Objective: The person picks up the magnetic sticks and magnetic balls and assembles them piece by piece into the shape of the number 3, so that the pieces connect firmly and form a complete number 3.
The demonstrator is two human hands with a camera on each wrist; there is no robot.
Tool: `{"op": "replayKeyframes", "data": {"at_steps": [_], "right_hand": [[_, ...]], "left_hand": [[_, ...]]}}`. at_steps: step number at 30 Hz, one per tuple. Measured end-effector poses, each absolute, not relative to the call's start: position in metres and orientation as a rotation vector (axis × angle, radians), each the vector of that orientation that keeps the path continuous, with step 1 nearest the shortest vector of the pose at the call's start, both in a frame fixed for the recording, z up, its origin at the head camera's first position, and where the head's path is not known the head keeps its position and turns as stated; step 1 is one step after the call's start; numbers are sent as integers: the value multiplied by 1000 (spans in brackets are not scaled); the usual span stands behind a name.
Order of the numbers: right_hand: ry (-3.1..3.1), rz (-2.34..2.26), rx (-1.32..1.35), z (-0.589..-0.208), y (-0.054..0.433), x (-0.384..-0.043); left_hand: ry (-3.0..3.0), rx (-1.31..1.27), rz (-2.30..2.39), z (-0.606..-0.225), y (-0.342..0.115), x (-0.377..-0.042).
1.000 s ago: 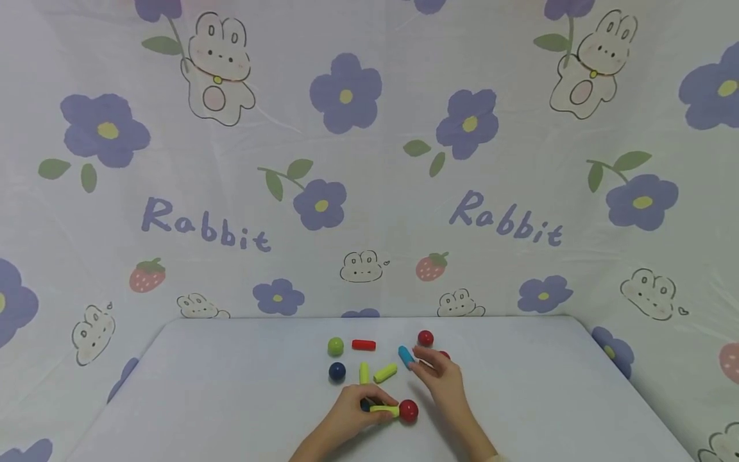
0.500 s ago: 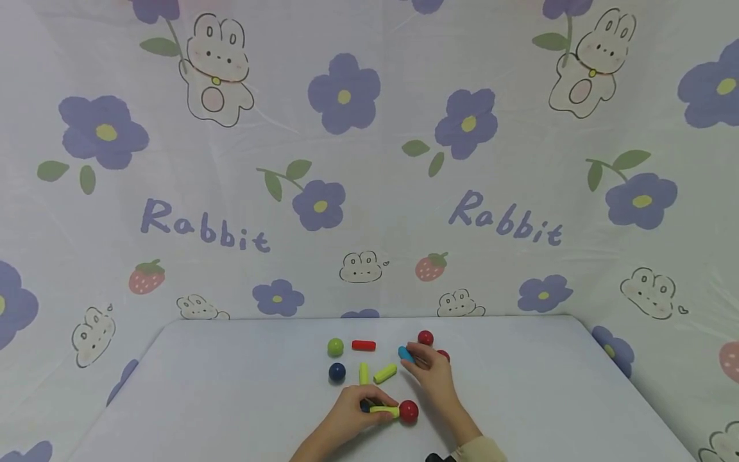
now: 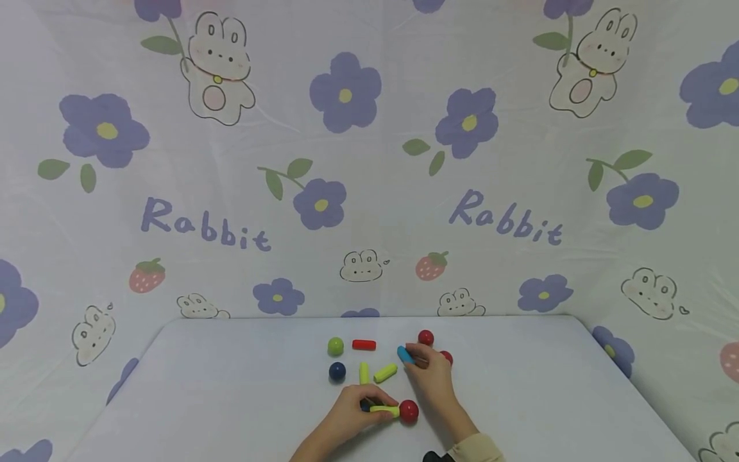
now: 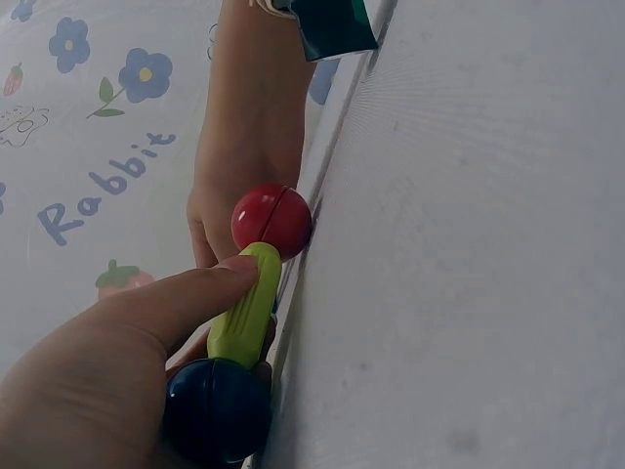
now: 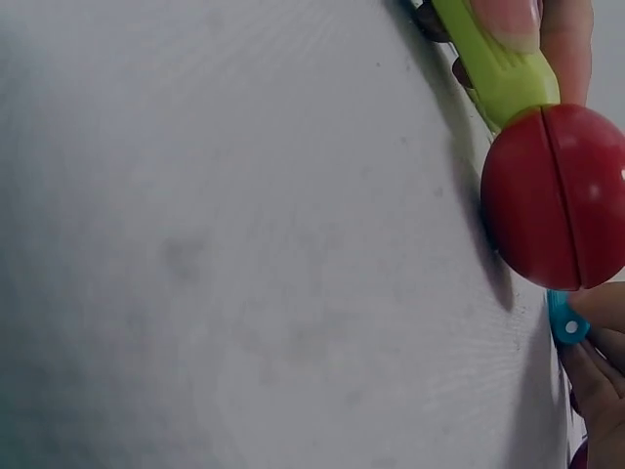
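Observation:
My left hand (image 3: 351,410) pinches a yellow-green rod (image 4: 244,311) between thumb and fingers. A red ball (image 3: 408,412) is joined to one end of that rod, and a dark blue ball (image 4: 217,410) to its other end. Farther up the table, my right hand (image 3: 435,378) pinches a light blue rod (image 3: 405,354), whose holed end shows in the right wrist view. Behind the right hand sits a red ball (image 3: 447,358), partly hidden, with another red ball (image 3: 426,337) beyond the fingers.
Two yellow-green rods (image 3: 385,373) lie between the hands, one partly behind the left hand. A red rod (image 3: 364,345), a green ball (image 3: 335,346) and a dark blue ball (image 3: 337,371) lie farther back. A rabbit-print cloth (image 3: 369,160) hangs behind the white table (image 3: 231,385).
My right hand has closed its fingers on the light blue rod, which has barely shifted. The left hand keeps its hold on the yellow-green rod with the balls.

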State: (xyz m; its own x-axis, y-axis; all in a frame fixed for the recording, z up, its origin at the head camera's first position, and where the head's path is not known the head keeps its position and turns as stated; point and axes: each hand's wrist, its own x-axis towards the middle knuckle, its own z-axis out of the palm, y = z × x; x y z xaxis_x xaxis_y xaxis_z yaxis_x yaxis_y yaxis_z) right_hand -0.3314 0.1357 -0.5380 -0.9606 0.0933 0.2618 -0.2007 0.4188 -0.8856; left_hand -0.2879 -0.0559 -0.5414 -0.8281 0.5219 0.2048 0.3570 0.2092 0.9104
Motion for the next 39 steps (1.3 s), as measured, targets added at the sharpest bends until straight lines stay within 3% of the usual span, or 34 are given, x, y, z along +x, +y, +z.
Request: {"op": "replayKeyframes", "data": {"at_steps": [14,39], "right_hand": [[-2411,1463,115,-535,133,-327],[-2331,1694,-140,-536,142,-303]], "left_hand": [[2339,848,1669,-547,-56,-291],[2355,829,1644,-541,-56,-290]]}}
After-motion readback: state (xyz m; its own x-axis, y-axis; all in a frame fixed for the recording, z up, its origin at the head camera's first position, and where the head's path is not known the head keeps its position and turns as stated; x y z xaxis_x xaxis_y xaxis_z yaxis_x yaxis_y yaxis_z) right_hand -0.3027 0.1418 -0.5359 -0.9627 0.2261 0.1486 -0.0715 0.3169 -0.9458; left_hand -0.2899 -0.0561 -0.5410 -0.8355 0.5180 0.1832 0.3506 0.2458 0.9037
